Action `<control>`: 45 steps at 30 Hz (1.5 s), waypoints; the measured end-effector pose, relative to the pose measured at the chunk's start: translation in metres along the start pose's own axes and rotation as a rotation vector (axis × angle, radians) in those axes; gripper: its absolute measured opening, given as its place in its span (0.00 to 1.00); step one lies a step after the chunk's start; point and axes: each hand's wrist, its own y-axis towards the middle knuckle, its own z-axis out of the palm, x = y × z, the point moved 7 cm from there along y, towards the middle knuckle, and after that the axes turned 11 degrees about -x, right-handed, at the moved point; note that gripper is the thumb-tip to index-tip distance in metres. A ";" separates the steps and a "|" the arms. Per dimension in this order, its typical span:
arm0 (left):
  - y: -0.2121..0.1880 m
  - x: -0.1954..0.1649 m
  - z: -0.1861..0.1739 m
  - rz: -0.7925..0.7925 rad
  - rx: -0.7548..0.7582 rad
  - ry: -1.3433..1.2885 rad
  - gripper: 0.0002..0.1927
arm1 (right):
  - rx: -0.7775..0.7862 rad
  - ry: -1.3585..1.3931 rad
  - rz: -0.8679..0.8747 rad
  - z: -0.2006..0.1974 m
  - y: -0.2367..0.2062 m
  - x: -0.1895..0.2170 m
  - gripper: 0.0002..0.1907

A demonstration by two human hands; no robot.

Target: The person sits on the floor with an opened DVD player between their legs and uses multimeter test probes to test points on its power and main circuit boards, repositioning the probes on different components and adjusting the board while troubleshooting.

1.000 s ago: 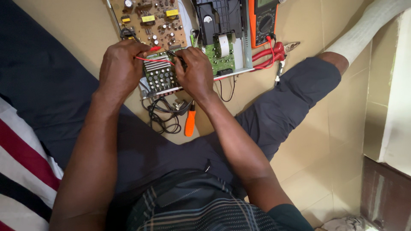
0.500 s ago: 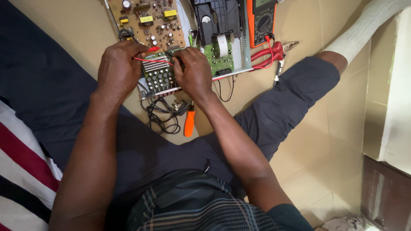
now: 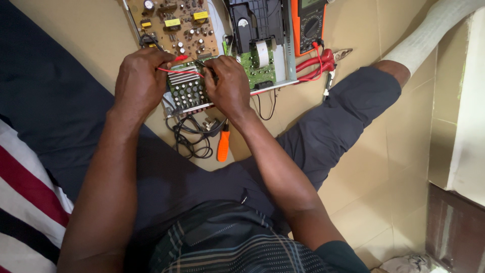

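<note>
**Both hands on the small green board**

At the far left lies a striped cloth (image 3: 22,202) beside my dark trouser leg. My left hand (image 3: 139,83) rests on the left edge of the small green board (image 3: 188,91), its grip pinched together on a thin red wire (image 3: 178,71) that runs across the board's finned metal block. Beyond it lies the brown circuit board (image 3: 174,25), set in the open chassis on the tiled floor (image 3: 384,167). Near the board's front edge a tangle of black cable (image 3: 192,136) lies on the floor, with an orange screwdriver handle (image 3: 223,145) just right of it. My right hand (image 3: 230,86) presses on the board's right side; its fingers curl down, and I cannot tell what its grip closes on. Farther right sit a black drive unit (image 3: 257,20), an orange multimeter (image 3: 308,23) and red-handled pliers (image 3: 316,63).
</note>
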 end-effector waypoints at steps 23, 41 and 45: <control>0.000 0.003 0.001 -0.019 0.004 0.011 0.12 | 0.008 -0.013 0.005 0.000 0.001 0.001 0.05; 0.001 0.003 0.002 -0.022 0.011 0.014 0.12 | 0.019 -0.003 0.005 0.003 0.002 -0.001 0.05; 0.001 0.003 0.001 -0.008 0.003 0.015 0.12 | 0.014 -0.012 -0.008 0.003 0.001 -0.002 0.05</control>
